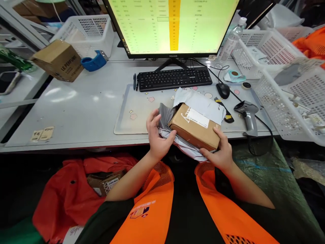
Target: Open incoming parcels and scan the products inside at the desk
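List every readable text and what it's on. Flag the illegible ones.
"LE PERFUM", ending unclear: cardboard box at left
"8", then unclear handwriting: white tag at the red bag
Partly covered script, unclear: brown box in the hands; its white label too small
Too blurred or small: monitor screen and logo, keyboard, bottle label, orange vest print, tan cards

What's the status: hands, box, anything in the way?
Left hand at left end of torn mailer; right hand gripping brown box. Box partly exposed in mailer. Cutter close to mailer's right end.
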`<state>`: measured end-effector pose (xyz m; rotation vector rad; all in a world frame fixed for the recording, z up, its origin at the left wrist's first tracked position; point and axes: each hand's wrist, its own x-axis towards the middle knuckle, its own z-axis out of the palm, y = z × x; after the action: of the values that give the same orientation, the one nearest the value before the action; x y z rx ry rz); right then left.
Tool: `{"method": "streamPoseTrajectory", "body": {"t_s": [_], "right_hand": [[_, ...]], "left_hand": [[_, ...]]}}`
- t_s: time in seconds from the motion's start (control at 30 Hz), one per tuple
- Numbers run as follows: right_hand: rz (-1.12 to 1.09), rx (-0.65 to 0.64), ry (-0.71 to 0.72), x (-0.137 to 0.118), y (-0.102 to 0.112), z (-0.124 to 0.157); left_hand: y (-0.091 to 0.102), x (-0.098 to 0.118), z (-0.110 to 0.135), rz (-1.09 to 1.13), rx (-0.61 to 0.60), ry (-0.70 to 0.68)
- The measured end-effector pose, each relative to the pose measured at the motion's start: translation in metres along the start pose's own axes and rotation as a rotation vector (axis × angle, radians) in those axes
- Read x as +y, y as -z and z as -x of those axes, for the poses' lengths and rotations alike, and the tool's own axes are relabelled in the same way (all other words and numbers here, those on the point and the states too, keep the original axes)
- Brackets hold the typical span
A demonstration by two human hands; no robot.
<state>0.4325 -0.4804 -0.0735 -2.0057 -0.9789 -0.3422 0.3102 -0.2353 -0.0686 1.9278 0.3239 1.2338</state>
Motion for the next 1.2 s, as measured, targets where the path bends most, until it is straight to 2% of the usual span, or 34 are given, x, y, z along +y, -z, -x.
{"method": "streamPoseTrajectory", "body": {"t_s": [0.07, 0.13, 0.17, 0.23, 0.3, 0.37, 0.4, 0.47, 0.53, 0.63, 0.73, 0.87, 0.93, 1.07, 1.2], "right_hand": [[-0.03, 0.062, 0.065, 0.0, -0.004, -0.005], [-0.097, 0.134, 0.089, 0.001, -0.006, -0.012], [-0.143, 0.157, 0.084, 0.002, -0.005, -0.016], [-0.182, 0.164, 0.07, 0.002, 0.0, -0.029], [-0.11, 0.134, 0.134, -0.002, 0.008, -0.045], [0.036, 0.102, 0.3, -0.011, 0.015, -0.06], [0.098, 0.06, 0.386, -0.017, 0.018, -0.066], [0.152, -0.106, 0.491, -0.032, 0.022, -0.078], [0.118, -0.234, 0.512, -0.048, 0.021, -0.087], [0.021, -0.202, 0.531, -0.07, 0.012, -0.096], [-0.012, -0.193, 0.533, -0.084, -0.002, -0.098], [-0.049, -0.122, 0.538, -0.087, -0.011, -0.093], [-0.095, -0.11, 0.571, -0.083, -0.01, -0.093], [-0.137, -0.149, 0.619, -0.068, -0.009, -0.097], [-0.102, -0.211, 0.646, -0.046, -0.022, -0.105]], "left_hand": [[-0.005, -0.012, 0.007, 0.106, -0.043, 0.257], [-0.006, -0.022, 0.013, 0.177, -0.149, 0.49], [-0.006, -0.025, 0.015, 0.178, -0.199, 0.563], [-0.005, -0.029, 0.017, 0.125, -0.259, 0.616], [-0.004, -0.029, 0.013, 0.085, -0.237, 0.593], [-0.003, -0.025, 0.006, 0.103, -0.163, 0.551], [-0.001, -0.02, 0.001, 0.122, -0.12, 0.526], [0.005, -0.007, -0.012, 0.151, -0.054, 0.457], [0.012, 0.011, -0.025, 0.16, -0.036, 0.367], [0.02, 0.036, -0.043, 0.129, -0.076, 0.204], [0.023, 0.048, -0.056, 0.075, -0.091, 0.065], [0.026, 0.043, -0.067, 0.019, -0.078, -0.051], [0.027, 0.039, -0.072, 0.01, -0.086, -0.059], [0.021, 0.022, -0.084, 0.066, -0.08, 0.085], [-0.003, -0.012, -0.099, 0.199, -0.122, 0.245]]}}
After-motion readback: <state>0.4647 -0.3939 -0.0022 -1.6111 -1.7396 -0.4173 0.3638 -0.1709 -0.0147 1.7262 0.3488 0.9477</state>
